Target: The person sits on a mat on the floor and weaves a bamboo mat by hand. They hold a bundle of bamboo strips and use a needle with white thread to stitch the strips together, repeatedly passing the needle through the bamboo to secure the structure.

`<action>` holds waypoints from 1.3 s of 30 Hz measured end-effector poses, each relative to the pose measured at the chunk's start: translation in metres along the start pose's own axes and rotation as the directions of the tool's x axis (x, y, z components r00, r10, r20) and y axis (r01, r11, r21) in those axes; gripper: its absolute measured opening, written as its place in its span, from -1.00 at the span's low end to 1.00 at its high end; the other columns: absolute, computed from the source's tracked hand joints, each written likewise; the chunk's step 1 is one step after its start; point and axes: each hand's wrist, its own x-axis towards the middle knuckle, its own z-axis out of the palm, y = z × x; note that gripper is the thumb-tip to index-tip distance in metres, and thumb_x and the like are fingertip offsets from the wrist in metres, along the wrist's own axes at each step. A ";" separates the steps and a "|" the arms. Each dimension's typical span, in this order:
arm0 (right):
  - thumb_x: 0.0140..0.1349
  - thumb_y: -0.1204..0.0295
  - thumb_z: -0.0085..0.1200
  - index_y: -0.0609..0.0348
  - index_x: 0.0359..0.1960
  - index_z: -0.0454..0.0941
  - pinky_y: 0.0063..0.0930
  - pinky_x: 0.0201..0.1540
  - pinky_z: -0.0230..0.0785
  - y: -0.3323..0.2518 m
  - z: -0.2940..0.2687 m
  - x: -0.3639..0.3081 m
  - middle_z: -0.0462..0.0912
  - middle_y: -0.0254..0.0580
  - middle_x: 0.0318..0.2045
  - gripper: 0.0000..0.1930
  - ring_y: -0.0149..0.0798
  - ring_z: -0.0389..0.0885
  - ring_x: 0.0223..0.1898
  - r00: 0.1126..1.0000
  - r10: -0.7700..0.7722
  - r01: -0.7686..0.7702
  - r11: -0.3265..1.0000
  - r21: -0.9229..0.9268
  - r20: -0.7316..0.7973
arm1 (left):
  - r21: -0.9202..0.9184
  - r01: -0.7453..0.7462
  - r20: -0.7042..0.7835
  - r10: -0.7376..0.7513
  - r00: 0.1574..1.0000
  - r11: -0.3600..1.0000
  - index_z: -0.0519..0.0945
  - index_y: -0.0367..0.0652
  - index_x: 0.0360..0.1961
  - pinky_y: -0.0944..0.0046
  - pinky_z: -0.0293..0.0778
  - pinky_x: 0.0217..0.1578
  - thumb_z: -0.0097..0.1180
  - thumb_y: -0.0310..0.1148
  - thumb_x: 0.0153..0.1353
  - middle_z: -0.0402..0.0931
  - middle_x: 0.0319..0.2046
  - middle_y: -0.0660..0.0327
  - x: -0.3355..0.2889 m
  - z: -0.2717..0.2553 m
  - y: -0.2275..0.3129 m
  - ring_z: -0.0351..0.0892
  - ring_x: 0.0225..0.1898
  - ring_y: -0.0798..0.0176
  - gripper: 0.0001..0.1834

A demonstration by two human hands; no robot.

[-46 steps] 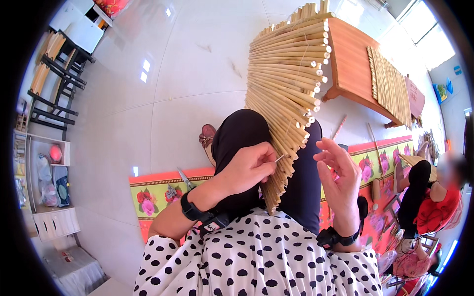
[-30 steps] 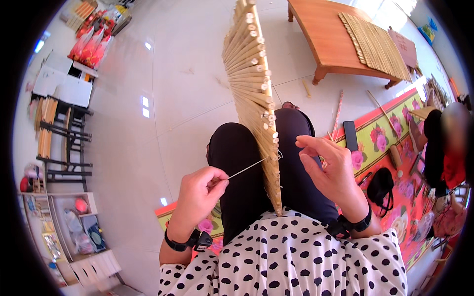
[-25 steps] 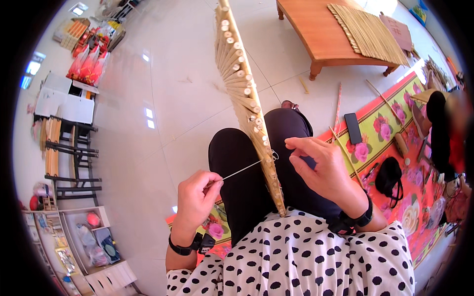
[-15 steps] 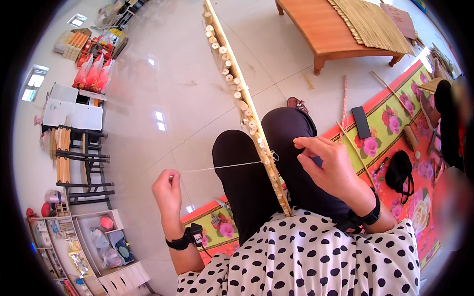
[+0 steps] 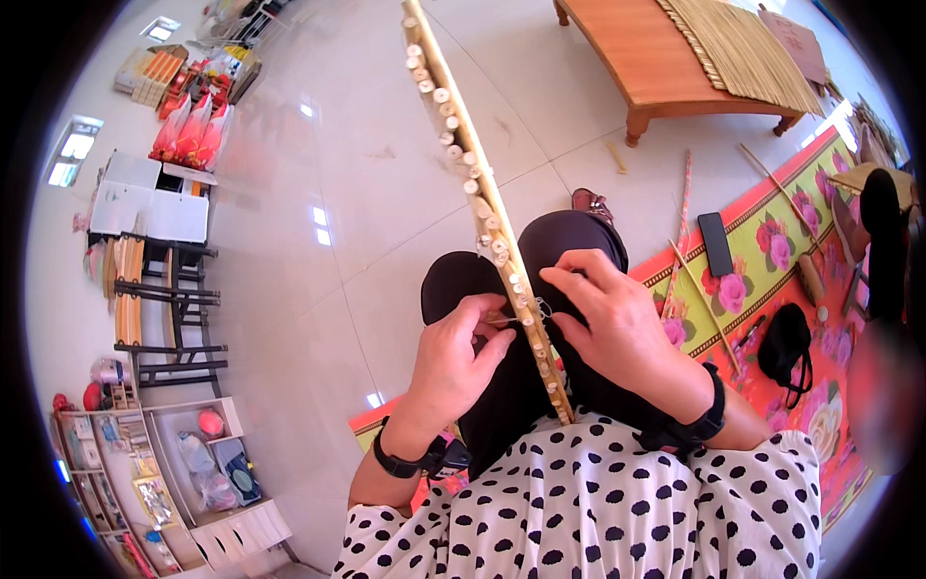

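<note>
A long pale wooden strip [image 5: 449, 82] runs from my lap out between my knees. Along its left side, short cut stalks [image 5: 473, 186] sit in a row, their round ends facing up. White string [image 5: 543, 309] forms a small loose loop at the strip's right side, near my knees. My left hand [image 5: 449, 365] is close against the left side of the row, fingers bent around a short length of the string; its fingertips are partly hidden. Across the strip, my right hand [image 5: 625, 318] hovers beside the loop with thumb and forefinger apart, holding nothing visible.
A low wooden table [image 5: 617, 58] bearing a stalk mat [image 5: 743, 53] stands far right. On the flowered mat [image 5: 820, 405] at right lie a phone [image 5: 715, 243], thin sticks [image 5: 707, 309] and a black cap-like item [image 5: 783, 340]. Folded stools [image 5: 164, 299] and shelves [image 5: 145, 482] line the left.
My left hand has come in from the far left to the strip, and the stretched string between has shortened. My right hand has moved slightly left, closer to the loop.
</note>
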 end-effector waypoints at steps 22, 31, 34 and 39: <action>-0.10 0.64 0.18 0.20 -0.49 0.45 -0.33 -0.42 0.47 0.018 -0.013 0.003 0.57 -0.22 -0.25 -0.84 -0.14 0.57 -0.44 0.997 -0.015 0.013 1.000 -0.023 -0.078 | 0.192 -0.077 -0.096 0.096 0.991 0.978 0.54 -0.29 -0.43 0.34 0.46 -0.42 0.22 -0.64 0.08 0.53 -0.50 0.15 0.003 -0.009 0.006 0.58 -0.50 0.26 -0.91; -0.11 0.61 0.21 0.17 -0.28 0.54 -0.29 -0.27 0.44 0.017 -0.009 0.001 0.54 -0.18 -0.12 -0.72 -0.10 0.59 -0.20 0.995 -0.032 0.037 0.998 0.048 -0.090 | 0.282 -0.036 -0.153 0.082 0.985 0.959 0.50 -0.30 -0.46 0.35 0.44 -0.41 0.21 -0.66 0.04 0.51 -0.52 0.16 -0.011 -0.031 0.004 0.52 -0.51 0.27 -0.88; -0.11 0.58 0.21 0.16 -0.22 0.55 -0.25 -0.12 0.40 0.013 0.003 0.007 0.51 -0.18 -0.06 -0.68 -0.10 0.51 0.01 0.996 -0.089 0.085 0.990 -0.115 -0.028 | 0.286 -0.023 -0.172 0.074 0.982 0.958 0.49 -0.31 -0.46 0.34 0.43 -0.40 0.18 -0.67 0.05 0.50 -0.53 0.16 -0.017 -0.038 0.007 0.51 -0.50 0.28 -0.89; -0.04 0.55 0.18 0.20 -0.43 0.51 -0.26 -0.09 0.37 0.025 0.006 0.009 0.53 -0.16 -0.13 -0.87 -0.11 0.49 -0.03 0.983 -0.164 0.157 0.984 -0.077 -0.087 | 0.319 0.031 -0.229 0.045 0.972 0.947 0.48 -0.32 -0.45 0.36 0.41 -0.37 0.14 -0.66 0.07 0.49 -0.52 0.16 -0.028 -0.051 0.003 0.49 -0.48 0.29 -0.91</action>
